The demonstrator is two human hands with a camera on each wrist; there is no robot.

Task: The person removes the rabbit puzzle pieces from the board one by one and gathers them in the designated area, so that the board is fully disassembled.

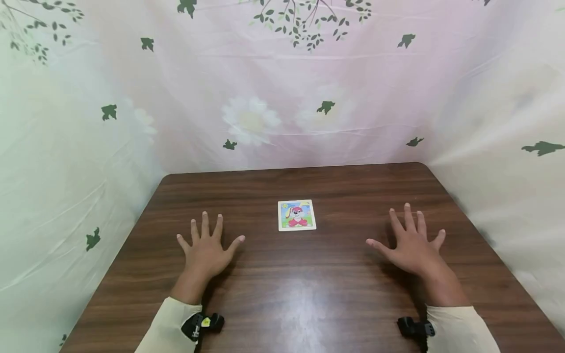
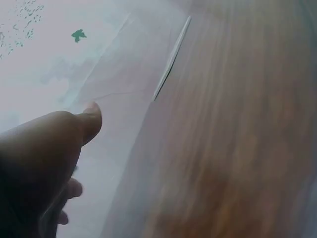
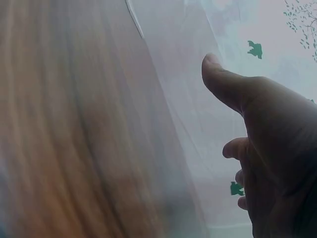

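Observation:
A square picture board (image 1: 297, 215) with a white border lies flat on the brown wooden table, showing a pink and white cartoon dog on a blue and green ground. My left hand (image 1: 206, 252) is to its left, palm down over the table with fingers spread and straight. On the other side, farther from the board, my right hand (image 1: 412, 247) is held the same way, holding nothing. The left wrist view catches the board (image 2: 172, 59) edge-on beyond the thumb. Only a thin sliver of the board (image 3: 134, 19) appears at the top of the right wrist view.
The dark wood-grain table (image 1: 291, 274) has rounded far corners. A pale cloth (image 1: 282, 83) printed with leaves, birds and daisies hangs behind it and along both sides. Each wrist carries a small black camera, the left one (image 1: 212, 322) and the right one (image 1: 412, 327), over cream sleeves.

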